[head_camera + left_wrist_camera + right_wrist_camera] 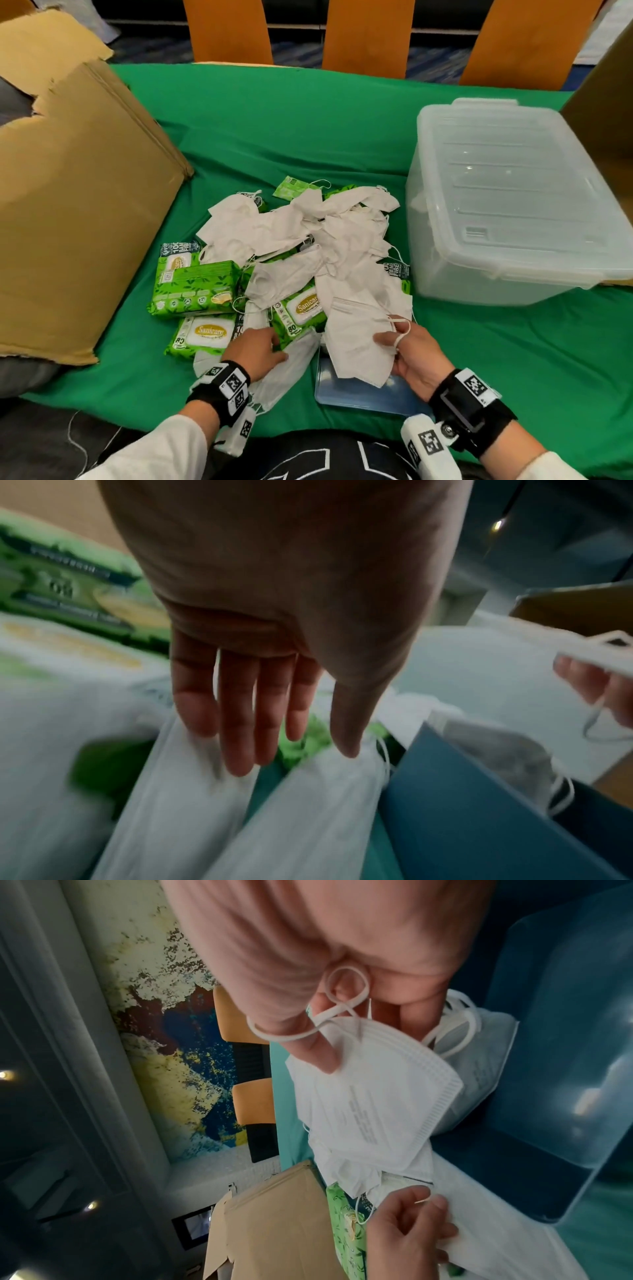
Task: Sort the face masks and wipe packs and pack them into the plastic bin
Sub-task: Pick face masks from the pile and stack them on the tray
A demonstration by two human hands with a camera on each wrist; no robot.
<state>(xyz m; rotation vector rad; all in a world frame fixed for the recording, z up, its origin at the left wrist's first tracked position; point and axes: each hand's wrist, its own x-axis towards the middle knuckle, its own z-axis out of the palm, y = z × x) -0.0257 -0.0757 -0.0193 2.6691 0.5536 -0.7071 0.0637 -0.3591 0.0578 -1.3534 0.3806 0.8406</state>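
Green tablecloth point(274, 120), orange chair backs along top of frame, cardboard box point(78, 212) at left. Clear plastic bin point(513, 205) right of centre. Masks and wipe packs point(191, 284) heaped at centre. Right hand point(411, 356) pinching a white face mask point(356, 339), ear loop round thumb. Left hand point(255, 353), fingers straight, touching flat masks point(178, 804). Right wrist view only: patterned wall panel point(171, 1042).

A table covered by green cloth point(274, 130) is seen; a heap of white masks point(308, 240) and green wipe packs point(195, 284) lies centrally, a lidded clear bin point(513, 205) far right, cardboard point(78, 205) left, a blue lid point(359, 390) near.
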